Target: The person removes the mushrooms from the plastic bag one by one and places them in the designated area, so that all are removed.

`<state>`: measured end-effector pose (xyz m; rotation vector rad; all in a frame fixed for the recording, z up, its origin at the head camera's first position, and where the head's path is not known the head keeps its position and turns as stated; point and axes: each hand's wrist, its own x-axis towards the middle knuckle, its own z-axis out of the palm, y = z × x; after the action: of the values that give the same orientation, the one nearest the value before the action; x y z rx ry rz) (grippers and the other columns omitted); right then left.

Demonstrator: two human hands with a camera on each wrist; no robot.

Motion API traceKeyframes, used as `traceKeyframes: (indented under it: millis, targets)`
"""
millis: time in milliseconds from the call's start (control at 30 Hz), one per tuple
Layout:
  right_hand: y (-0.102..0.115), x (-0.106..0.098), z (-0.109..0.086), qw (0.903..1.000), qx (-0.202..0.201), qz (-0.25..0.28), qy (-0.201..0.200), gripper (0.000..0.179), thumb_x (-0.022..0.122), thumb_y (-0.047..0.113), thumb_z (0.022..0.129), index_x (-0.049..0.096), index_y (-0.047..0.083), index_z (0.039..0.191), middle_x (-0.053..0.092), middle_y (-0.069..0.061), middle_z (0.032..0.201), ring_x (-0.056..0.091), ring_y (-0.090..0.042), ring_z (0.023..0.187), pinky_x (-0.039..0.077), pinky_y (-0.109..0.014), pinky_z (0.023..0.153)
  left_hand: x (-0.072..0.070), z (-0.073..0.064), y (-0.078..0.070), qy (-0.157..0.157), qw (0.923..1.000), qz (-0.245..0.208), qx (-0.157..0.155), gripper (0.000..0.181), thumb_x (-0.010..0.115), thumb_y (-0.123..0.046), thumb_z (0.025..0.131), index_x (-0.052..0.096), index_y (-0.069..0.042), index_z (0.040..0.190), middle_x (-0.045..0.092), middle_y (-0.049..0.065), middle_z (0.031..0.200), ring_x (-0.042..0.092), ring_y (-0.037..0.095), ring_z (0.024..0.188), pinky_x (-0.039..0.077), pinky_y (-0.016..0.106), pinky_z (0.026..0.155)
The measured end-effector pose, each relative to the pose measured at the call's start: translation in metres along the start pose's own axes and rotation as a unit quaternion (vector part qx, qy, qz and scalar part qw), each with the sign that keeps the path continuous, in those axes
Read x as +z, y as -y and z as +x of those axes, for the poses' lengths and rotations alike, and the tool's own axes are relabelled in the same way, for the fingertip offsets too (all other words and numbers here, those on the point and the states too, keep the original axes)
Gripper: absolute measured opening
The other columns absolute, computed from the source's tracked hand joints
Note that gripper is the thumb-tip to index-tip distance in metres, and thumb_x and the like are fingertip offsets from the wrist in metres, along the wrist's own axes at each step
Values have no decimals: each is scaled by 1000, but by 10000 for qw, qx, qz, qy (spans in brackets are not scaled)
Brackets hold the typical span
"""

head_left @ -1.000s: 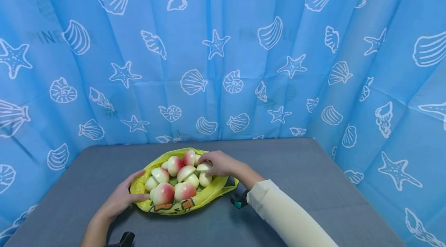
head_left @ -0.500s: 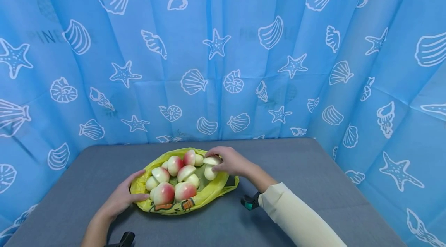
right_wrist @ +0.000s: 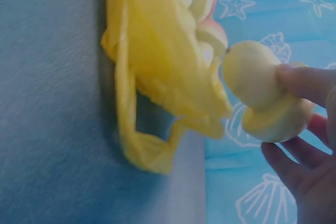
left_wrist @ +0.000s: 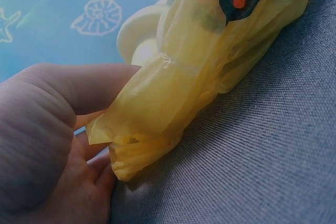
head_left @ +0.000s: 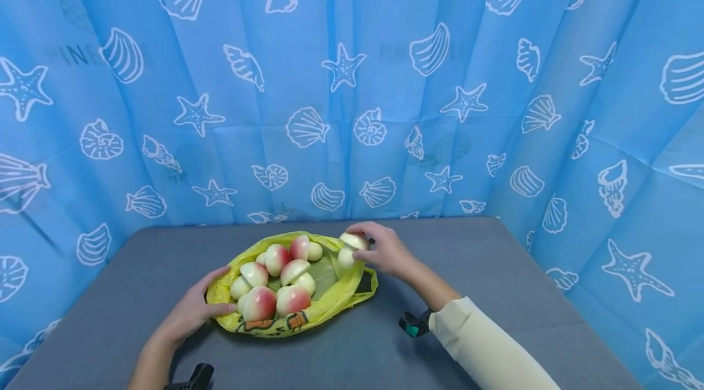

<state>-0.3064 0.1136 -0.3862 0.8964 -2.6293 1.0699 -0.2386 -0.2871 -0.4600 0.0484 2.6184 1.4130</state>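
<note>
A yellow plastic bag (head_left: 337, 299) lies with its mouth spread wide in the head view, holding several toy mushrooms (head_left: 260, 303) with white stems and red-tinged caps. At its left end, my left hand (head_left: 189, 312) holds the rim; the left wrist view shows the thumb against the thin yellow film (left_wrist: 149, 100). My right hand (head_left: 389, 250) pinches a pale mushroom (right_wrist: 254, 74) between thumb and fingers, just above the bag's right rim. Its rounded stem and cap show in the right wrist view, while the fingers cover part of the cap.
The bag stands on a grey cloth-covered table (head_left: 440, 268). A blue curtain (head_left: 352, 96) with white shells and starfish hangs behind and beside it. A loose bag handle (right_wrist: 126, 114) loops out at the right end. Each wrist wears a black device (head_left: 414, 324).
My right hand has lifted the pale mushroom from among the others and carried it rightward to the bag's right rim. The left hand has stayed at the left end.
</note>
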Motion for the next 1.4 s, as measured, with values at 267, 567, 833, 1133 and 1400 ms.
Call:
traceKeyframes:
  millis: [267, 567, 833, 1133, 1400]
  targets:
    - [-17, 0, -6, 9966, 232, 315, -726, 42, 78, 5, 82, 66, 12, 121, 62, -4, 121, 59, -21, 103, 53, -41, 82, -1, -1, -2, -42, 10000, -19, -6, 93, 77, -35, 82, 24, -5, 153, 18, 30, 154, 18, 51, 137, 20, 67, 106]
    - [-40, -1, -9, 9935, 450, 152, -1035, 43, 79, 3, 80, 65, 8, 120, 63, -8, 119, 59, -23, 103, 53, -42, 82, -1, -1, -2, -50, 10000, 2, 17, 93, 76, -35, 82, 24, -5, 153, 19, 30, 154, 18, 51, 138, 19, 68, 106]
    - [-60, -2, -10, 9907, 863, -8, -1050, 47, 79, 5, 80, 64, 8, 124, 63, -9, 121, 59, -25, 104, 52, -44, 82, -1, 0, -2, -52, 10000, 11, 54, 93, 76, -36, 82, 25, -5, 153, 19, 30, 154, 18, 51, 137, 20, 67, 106]
    - [-76, -1, -6, 9858, 1331, -433, -930, 47, 79, 11, 81, 63, 11, 125, 64, -9, 120, 60, -26, 101, 50, -43, 79, 0, 0, -1, -61, 10000, -13, -9, 93, 77, -35, 82, 25, -6, 153, 19, 30, 154, 18, 51, 138, 19, 68, 106]
    - [-82, -1, 2, 9825, 1614, -524, -762, 46, 78, 12, 83, 63, 12, 126, 63, -10, 121, 58, -29, 105, 48, -45, 83, -1, 0, -2, -43, 10000, -59, -12, 93, 77, -36, 82, 25, -6, 153, 18, 29, 154, 17, 51, 138, 19, 68, 106]
